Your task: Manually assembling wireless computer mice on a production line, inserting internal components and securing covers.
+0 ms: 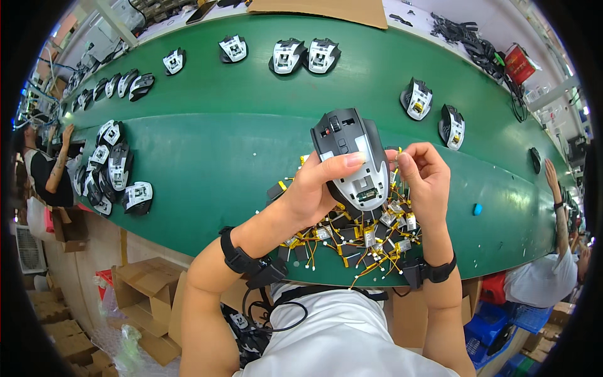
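A partly assembled computer mouse, black with a whitish-grey inner shell, is held above the worktable, its scroll-wheel end pointed away from the body. It is clamped in the left hand, the thumb being laid across its upper face and the fingers passed beneath. The right hand is placed just beside the mouse's right edge, its thumb and forefinger brought close together by a small yellow piece; whether that piece is gripped cannot be told. Below both hands, a heap of small wired battery packs is spread near the table's front edge. Similar mice are clustered at the left, and others are set out along the far side. A blue cap-like object is seen to the right of the heap. Black straps are worn on both wrists.
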A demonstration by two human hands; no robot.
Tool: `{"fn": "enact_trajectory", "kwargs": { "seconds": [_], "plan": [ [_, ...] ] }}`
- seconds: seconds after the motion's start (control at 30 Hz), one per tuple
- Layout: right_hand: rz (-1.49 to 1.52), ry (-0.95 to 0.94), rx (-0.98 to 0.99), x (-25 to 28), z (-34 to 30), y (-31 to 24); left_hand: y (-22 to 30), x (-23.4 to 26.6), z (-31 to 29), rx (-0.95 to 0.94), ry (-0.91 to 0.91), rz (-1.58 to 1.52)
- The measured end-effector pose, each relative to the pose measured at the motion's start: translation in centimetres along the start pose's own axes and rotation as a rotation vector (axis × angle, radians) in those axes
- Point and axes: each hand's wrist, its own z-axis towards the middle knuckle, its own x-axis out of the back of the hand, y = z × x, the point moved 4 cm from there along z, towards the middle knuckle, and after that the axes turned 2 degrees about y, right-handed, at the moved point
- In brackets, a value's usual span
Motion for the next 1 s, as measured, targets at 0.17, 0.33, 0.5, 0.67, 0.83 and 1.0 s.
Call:
{"fn": "enact_trajectory", "kwargs": {
  "seconds": [0.17,0.33,0.5,0.67,0.83,1.0],
  "plan": [
    [-0.037,-0.054,-0.011,-0.5,-1.0,-0.4,0.6,0.4,0.2,-0.057,0.041,-0.008],
    [-0.257,-0.301,0.093,-1.5,-2.4,-4.0,0.6,1.4,0.9,-0.105,0.073,0.002],
    [-0.551,-0.442,0.278,-3.0,-1.9,-6.8,0.8,0.7,0.2,-0.007,0.036,-0.049],
    [-0.749,-0.444,0.508,-3.9,-2.2,-7.5,0.5,0.7,0.2,0.001,0.085,-0.034],
    [-0.858,-0.448,0.576,-4.2,-2.3,-8.1,0.2,0.5,0.0,-0.008,0.049,-0.041],
    [-0.941,-0.491,0.733,-4.8,-2.4,-8.9,0.5,0.0,-0.3,0.002,0.085,-0.014]
  ]
}}
